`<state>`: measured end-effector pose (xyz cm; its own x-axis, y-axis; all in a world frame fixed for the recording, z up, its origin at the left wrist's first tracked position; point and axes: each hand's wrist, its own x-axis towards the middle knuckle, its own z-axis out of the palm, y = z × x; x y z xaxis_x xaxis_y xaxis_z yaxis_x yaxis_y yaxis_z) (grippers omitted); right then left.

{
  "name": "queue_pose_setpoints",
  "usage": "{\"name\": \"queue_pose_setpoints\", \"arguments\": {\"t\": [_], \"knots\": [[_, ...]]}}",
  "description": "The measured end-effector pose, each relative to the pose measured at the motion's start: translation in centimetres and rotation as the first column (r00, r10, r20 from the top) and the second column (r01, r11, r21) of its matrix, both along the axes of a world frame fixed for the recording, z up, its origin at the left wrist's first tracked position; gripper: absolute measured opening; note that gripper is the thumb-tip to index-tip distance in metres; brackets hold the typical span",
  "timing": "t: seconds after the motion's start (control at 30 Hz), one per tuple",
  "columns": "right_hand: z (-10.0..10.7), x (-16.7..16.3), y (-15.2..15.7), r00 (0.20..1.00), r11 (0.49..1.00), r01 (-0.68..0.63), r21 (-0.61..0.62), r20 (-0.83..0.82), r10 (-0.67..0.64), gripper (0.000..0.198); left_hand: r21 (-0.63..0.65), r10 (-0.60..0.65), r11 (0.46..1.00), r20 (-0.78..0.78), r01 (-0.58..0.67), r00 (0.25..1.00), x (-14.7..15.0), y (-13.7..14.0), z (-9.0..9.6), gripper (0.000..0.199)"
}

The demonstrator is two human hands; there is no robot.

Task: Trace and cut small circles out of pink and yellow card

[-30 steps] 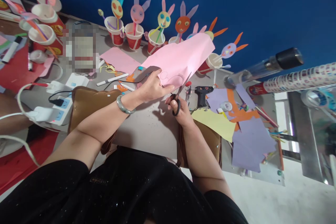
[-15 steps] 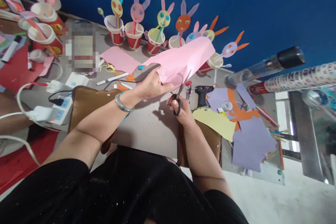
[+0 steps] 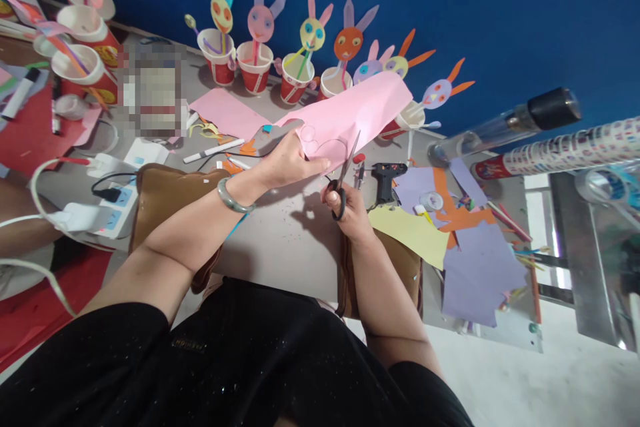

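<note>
My left hand [image 3: 295, 161] pinches the lower left edge of a sheet of pink paper [image 3: 365, 103], thumb on top. Round outlines are drawn on the sheet close to my thumb. In my right hand [image 3: 349, 209] is a pair of scissors [image 3: 344, 177] with dark handles, fingers closed through the loops. Their blades point up and meet the lower edge of the paper, just right of the drawn outline. The paper is held up above the table [image 3: 285, 260], partly covering some paper cups behind it.
Paper cups [image 3: 255, 70] with rabbit faces line the blue wall. A black glue gun [image 3: 387, 180], yellow paper [image 3: 413, 233] and purple paper [image 3: 480, 273] lie at right. A power strip [image 3: 117, 210] with cables is at left. Brown cushions [image 3: 173, 207] flank the near table edge.
The scissors and my right hand have shifted very slightly, and the blades look closer together. The pink paper has tilted a little. My left hand keeps its grip.
</note>
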<state>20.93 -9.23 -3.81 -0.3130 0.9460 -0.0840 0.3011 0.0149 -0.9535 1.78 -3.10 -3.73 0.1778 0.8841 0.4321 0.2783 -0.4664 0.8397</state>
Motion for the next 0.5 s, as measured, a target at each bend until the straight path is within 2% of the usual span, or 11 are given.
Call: {"name": "queue_pose_setpoints", "arguments": {"t": [0.2, 0.5], "knots": [[0.3, 0.1, 0.0, 1.0, 1.0, -0.005, -0.008, -0.005, 0.005, 0.076, -0.092, -0.081, 0.993, -0.01, 0.079, 0.997, -0.3, -0.3, 1.0, 0.021], [0.3, 0.3, 0.2, 1.0, 1.0, -0.015, -0.005, 0.014, 0.015, 0.078, -0.099, -0.093, 0.991, 0.006, 0.094, 0.996, -0.5, -0.5, 1.9, 0.027]]}}
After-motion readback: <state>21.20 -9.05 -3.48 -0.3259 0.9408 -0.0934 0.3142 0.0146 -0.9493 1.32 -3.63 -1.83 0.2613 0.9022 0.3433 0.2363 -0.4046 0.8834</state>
